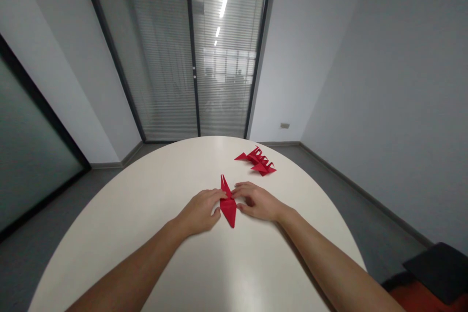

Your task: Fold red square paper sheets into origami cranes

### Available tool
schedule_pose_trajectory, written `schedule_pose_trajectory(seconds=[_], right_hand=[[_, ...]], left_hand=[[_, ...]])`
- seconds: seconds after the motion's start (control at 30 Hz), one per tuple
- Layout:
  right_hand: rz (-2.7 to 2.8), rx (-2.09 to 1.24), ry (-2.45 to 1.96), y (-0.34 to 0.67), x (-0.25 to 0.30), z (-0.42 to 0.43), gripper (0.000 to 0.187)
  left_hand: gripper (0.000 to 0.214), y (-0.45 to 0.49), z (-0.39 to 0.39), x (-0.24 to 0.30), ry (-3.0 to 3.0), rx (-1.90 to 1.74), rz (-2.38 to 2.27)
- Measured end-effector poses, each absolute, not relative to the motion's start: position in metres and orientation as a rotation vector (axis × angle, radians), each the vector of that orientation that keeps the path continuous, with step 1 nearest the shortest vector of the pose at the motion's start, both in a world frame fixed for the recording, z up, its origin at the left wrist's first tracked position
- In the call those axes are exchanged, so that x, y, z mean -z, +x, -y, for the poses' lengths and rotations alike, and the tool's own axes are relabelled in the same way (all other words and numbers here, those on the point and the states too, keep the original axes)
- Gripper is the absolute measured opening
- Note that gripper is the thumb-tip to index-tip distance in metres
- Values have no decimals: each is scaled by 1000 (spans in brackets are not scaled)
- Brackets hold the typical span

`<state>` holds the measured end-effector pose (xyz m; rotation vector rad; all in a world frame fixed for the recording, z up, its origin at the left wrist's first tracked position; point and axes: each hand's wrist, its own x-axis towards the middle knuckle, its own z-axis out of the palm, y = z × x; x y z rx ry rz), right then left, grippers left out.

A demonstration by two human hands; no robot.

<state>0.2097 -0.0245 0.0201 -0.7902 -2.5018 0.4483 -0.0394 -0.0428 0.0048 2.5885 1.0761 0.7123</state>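
Observation:
A folded red paper (228, 212) lies on the white table in front of me, with two narrow points at its far end and one broad point towards me. My left hand (203, 209) holds its left side, fingertips on the paper's middle and the thumb at the left edge. From the other side, my right hand (258, 201) grips it, index fingertip on the paper and thumb by the right edge. The fingertips of both hands are close together over the middle fold. Beyond my right hand sit several folded red paper cranes (258, 158), bunched in a slanting row.
The round white table (153, 190) curves away on both sides. Behind it stand a glass partition with blinds (223, 97) and grey walls. A black and red chair (438, 273) is at the lower right, off the table's edge.

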Motion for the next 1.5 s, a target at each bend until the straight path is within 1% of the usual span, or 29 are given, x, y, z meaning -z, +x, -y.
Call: schedule_pose_trajectory(seconds=[0.2, 0.37, 0.7, 0.9, 1.1, 1.3, 1.4, 1.5], right_hand=[[2501, -436, -816, 208, -20, 24, 23], [2490, -449, -877, 206, -21, 26, 25], [2470, -472, -907, 206, -21, 25, 26], [2482, -471, -875, 205, -21, 26, 25], [2480, -422, -852, 203, -19, 27, 32], [2510, -414, -822, 203, -19, 26, 39], [2514, -410, -831, 202, -20, 27, 35], [2503, -407, -853, 201, -20, 27, 22]], left_hand=[[38, -41, 40, -4, 2541, -751, -1077], [33, -41, 40, -5, 2451, -757, -1131], [39, -43, 38, -2, 2419, -770, -1117], [31, -43, 35, 2, 2372, -814, -1101], [23, -42, 33, 3, 2364, -843, -1069], [24, -41, 33, 1, 2347, -818, -1131], [24, -41, 35, -3, 2343, -814, -1154], [23, -39, 37, -6, 2333, -810, -1168]])
